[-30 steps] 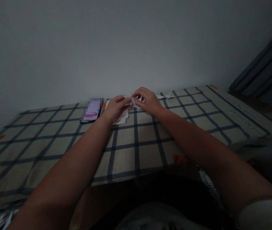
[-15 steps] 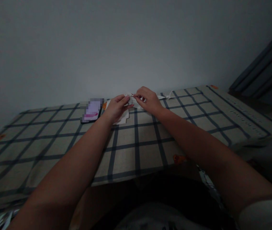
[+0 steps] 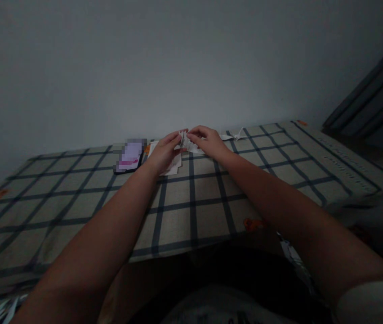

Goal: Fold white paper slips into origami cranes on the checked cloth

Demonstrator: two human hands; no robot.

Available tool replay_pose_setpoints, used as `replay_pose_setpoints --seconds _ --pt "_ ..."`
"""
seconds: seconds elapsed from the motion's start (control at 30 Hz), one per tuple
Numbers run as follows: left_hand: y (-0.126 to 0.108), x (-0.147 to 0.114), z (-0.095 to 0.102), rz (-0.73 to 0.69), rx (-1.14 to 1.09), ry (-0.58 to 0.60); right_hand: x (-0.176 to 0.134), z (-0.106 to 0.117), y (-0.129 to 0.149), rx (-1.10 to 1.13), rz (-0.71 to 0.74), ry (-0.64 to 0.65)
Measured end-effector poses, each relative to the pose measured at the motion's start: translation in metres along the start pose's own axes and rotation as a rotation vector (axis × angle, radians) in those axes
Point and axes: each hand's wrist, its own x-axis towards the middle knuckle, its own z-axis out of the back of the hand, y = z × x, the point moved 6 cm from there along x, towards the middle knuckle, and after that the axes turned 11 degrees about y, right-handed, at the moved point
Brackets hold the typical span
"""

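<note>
Between my hands is a small piece of folded white paper (image 3: 184, 138), held just above the far part of the table. My left hand (image 3: 164, 154) grips its left side between thumb and fingers. My right hand (image 3: 208, 139) pinches it from the right, fingertips bent over the paper. Beneath and beside my left hand lie white paper sheets (image 3: 172, 170), partly covered by the hand. More white paper (image 3: 196, 150) shows under my right fingers. The exact folds are too small and dim to make out.
A phone (image 3: 131, 155) with a lit screen lies left of the papers. Right of my hand rests a folded paper crane (image 3: 239, 134). A checked cloth (image 3: 208, 211) covers the table, which meets a plain wall (image 3: 191, 63). A dark curtain (image 3: 373, 85) hangs at the right.
My right fingertips have shifted slightly on the paper and the hand has dropped a little. The folded paper has turned and now stands more upright in my left hand.
</note>
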Motion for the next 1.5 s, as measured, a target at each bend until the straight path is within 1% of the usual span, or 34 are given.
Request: replay_pose_setpoints --seconds 0.07,0.17,0.23,0.3,0.37,0.43,0.5,0.53,0.57,0.63,0.77,0.9,1.0,1.07,1.13,1.23,1.27,1.33,1.4,1.5 --pt "0.000 0.000 -0.002 0.013 0.045 0.029 0.002 -0.004 -0.005 0.042 -0.017 0.049" --pt "0.000 0.000 -0.003 0.019 0.104 0.052 0.002 -0.004 -0.007 0.053 -0.021 0.062" --pt "0.000 0.000 -0.004 -0.001 0.154 0.064 0.002 -0.005 -0.007 0.063 -0.018 0.061" --pt "-0.002 0.001 -0.003 -0.048 0.253 0.063 0.003 -0.007 -0.009 0.088 -0.025 0.071" --pt "-0.006 0.002 0.001 -0.121 0.417 -0.004 0.004 -0.008 -0.013 0.105 -0.057 0.070" --pt "-0.013 -0.001 0.008 -0.195 0.577 -0.143 0.003 -0.007 -0.016 0.092 -0.090 0.034" --pt "-0.019 -0.005 0.014 -0.239 0.642 -0.268 0.001 -0.002 -0.014 0.038 -0.084 -0.029" --pt "-0.021 -0.007 0.014 -0.240 0.644 -0.297 0.000 0.001 -0.011 -0.001 -0.071 -0.061" --pt "-0.023 -0.008 0.013 -0.232 0.629 -0.305 -0.001 0.003 -0.009 -0.043 -0.057 -0.084" --pt "-0.023 -0.010 0.008 -0.178 0.630 -0.280 -0.002 0.004 -0.004 -0.122 -0.038 -0.096" --pt "-0.024 -0.012 -0.001 -0.136 0.598 -0.249 -0.003 -0.002 0.003 -0.211 0.019 -0.038" --pt "-0.021 -0.010 -0.001 -0.125 0.541 -0.233 -0.003 -0.007 0.006 -0.200 0.036 -0.001" --pt "-0.017 -0.009 0.002 -0.116 0.491 -0.224 -0.004 -0.006 0.007 -0.153 0.023 -0.009" --pt "-0.014 -0.007 0.004 -0.113 0.446 -0.214 -0.003 -0.004 0.005 -0.092 0.007 -0.044" --pt "-0.011 -0.005 0.007 -0.106 0.379 -0.224 -0.002 -0.003 -0.001 0.027 -0.038 -0.091" --pt "-0.007 -0.003 0.012 -0.093 0.223 -0.280 0.001 -0.004 -0.017 0.338 -0.195 -0.165" --pt "-0.005 -0.002 0.013 -0.086 0.168 -0.291 0.001 -0.005 -0.021 0.439 -0.231 -0.195" --pt "-0.003 -0.002 0.013 -0.069 0.075 -0.289 0.000 -0.008 -0.026 0.600 -0.284 -0.211" --pt "-0.001 -0.002 0.013 -0.045 0.013 -0.281 0.000 -0.011 -0.028 0.687 -0.308 -0.197" --pt "0.002 -0.002 0.011 0.017 -0.025 -0.268 0.000 -0.011 -0.029 0.689 -0.316 -0.193"
